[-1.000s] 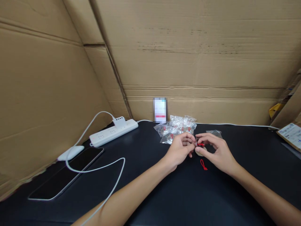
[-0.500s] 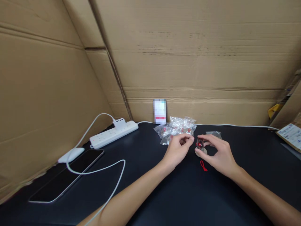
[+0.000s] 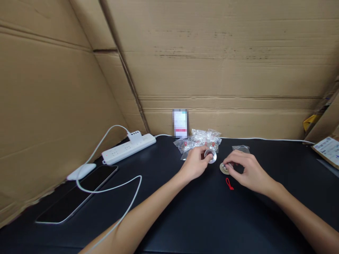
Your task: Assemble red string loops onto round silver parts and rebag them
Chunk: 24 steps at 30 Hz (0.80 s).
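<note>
My left hand (image 3: 194, 164) is closed on the rim of a shiny, clear-looking round cup (image 3: 213, 156), its round mouth turned toward me. To its right, my right hand (image 3: 245, 171) has its thumb and fingertips together over a flat beige disc (image 3: 222, 170) on the black table. Something small and shiny shows at those fingertips, too small to name. A red cord loop (image 3: 229, 183) lies just in front of the disc. Behind my left hand is a heap of clear plastic bags (image 3: 201, 137) with small red pieces inside.
One more clear bag (image 3: 241, 149) lies behind my right hand. A lit screen (image 3: 180, 123) leans on the cardboard wall (image 3: 225, 70). At the left are a white power strip (image 3: 129, 149), a phone (image 3: 79, 194) and a white cable (image 3: 137, 192). A labelled parcel (image 3: 327, 150) sits far right.
The clear round cup, earlier in my right hand with something red inside, now appears in my left hand. My right fingers have come together over the disc. The camera view shifted slightly.
</note>
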Available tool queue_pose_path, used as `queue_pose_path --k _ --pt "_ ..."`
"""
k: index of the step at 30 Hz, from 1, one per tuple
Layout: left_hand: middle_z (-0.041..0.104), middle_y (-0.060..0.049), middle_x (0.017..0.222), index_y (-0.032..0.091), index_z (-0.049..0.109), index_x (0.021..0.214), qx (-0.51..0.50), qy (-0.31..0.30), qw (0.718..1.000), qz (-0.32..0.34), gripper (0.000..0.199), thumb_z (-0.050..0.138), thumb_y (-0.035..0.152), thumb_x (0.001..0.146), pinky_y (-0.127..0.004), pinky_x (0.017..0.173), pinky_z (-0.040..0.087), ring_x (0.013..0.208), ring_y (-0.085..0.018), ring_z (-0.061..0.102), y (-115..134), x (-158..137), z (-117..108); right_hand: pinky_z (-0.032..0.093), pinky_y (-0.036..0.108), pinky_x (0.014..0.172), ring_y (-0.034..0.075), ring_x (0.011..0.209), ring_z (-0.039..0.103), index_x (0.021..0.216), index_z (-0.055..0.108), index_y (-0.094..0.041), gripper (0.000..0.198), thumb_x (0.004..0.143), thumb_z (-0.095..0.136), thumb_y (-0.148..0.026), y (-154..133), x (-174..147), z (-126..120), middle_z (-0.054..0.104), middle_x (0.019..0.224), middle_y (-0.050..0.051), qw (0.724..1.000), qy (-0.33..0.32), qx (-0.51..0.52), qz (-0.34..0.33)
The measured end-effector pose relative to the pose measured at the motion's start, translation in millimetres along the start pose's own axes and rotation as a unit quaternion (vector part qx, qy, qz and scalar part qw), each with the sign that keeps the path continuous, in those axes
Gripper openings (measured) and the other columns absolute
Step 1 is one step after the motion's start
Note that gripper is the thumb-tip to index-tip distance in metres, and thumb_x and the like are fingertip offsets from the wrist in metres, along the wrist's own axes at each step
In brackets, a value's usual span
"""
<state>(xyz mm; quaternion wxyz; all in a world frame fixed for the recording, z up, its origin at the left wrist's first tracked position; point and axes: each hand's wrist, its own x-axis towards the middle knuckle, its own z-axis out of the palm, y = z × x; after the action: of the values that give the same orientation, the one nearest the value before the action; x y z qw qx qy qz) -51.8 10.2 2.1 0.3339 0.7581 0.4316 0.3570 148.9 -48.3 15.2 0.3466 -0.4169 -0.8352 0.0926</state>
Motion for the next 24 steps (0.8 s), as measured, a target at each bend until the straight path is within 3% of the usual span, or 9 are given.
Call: queue_pose_path --k 2,4,9,14,21,24 --pt "0.062 -0.002 0.069 0.016 0.066 0.081 0.064 -0.028 0.997 -0.010 0.017 0.056 0.029 0.082 -0.026 0.060 0.038 0.064 -0.016 0.054 -3.7 2.1 -3.5 0.045 0.023 0.054 0.011 0.054 0.056 0.077 0.066 -0.018 0.014 0.085 0.057 -0.025 0.0 -1.1 -6.0 0.064 0.062 0.000 0.992 -0.116 0.011 0.041" --pt "0.063 -0.003 0.070 0.016 0.067 0.081 0.121 -0.063 0.991 -0.013 0.016 0.056 0.029 0.082 -0.027 0.061 0.038 0.066 -0.017 0.056 -3.5 0.8 -4.2 0.038 0.020 0.047 0.008 0.046 0.051 0.069 0.062 -0.017 0.018 0.082 0.062 -0.029 0.7 -3.3 -8.6 0.060 0.054 -0.002 0.979 -0.191 0.017 0.075" --pt "0.069 -0.007 0.085 0.020 0.067 0.096 0.212 -0.079 0.974 0.016 0.022 0.050 0.028 0.086 -0.031 0.068 0.042 0.082 -0.023 0.062 6.1 -7.8 -2.8 0.034 0.019 0.048 0.008 0.048 0.050 0.069 0.057 -0.017 0.015 0.081 0.062 -0.024 1.2 -8.0 -8.5 0.058 0.056 -0.003 0.967 -0.241 0.005 0.087" --pt "0.067 -0.010 0.096 0.023 0.067 0.108 0.308 -0.073 0.948 0.022 0.028 0.050 0.032 0.088 -0.035 0.071 0.045 0.095 -0.029 0.062 9.4 -11.7 -3.5 0.034 0.021 0.054 0.009 0.056 0.046 0.073 0.055 -0.018 0.013 0.086 0.053 -0.018 -1.9 -5.6 -13.0 0.054 0.063 -0.003 0.979 -0.201 -0.011 0.023" --pt "0.061 -0.011 0.102 0.022 0.063 0.115 0.369 -0.047 0.927 0.054 0.033 0.040 0.033 0.094 -0.037 0.072 0.049 0.091 -0.027 0.062 13.2 -15.8 0.8 0.040 0.026 0.064 0.013 0.069 0.051 0.083 0.050 -0.019 0.013 0.094 0.044 -0.022 14.6 0.7 -9.0 0.056 0.080 0.002 0.996 -0.044 -0.041 0.064" --pt "0.059 -0.011 0.104 0.020 0.062 0.116 0.369 -0.021 0.927 0.071 0.035 0.034 0.028 0.095 -0.038 0.076 0.049 0.092 -0.025 0.060 15.1 -15.5 1.7 0.042 0.029 0.069 0.016 0.075 0.052 0.085 0.049 -0.019 0.011 0.094 0.043 -0.020 21.4 -0.4 0.2 0.055 0.084 0.004 0.994 -0.027 -0.094 0.055"
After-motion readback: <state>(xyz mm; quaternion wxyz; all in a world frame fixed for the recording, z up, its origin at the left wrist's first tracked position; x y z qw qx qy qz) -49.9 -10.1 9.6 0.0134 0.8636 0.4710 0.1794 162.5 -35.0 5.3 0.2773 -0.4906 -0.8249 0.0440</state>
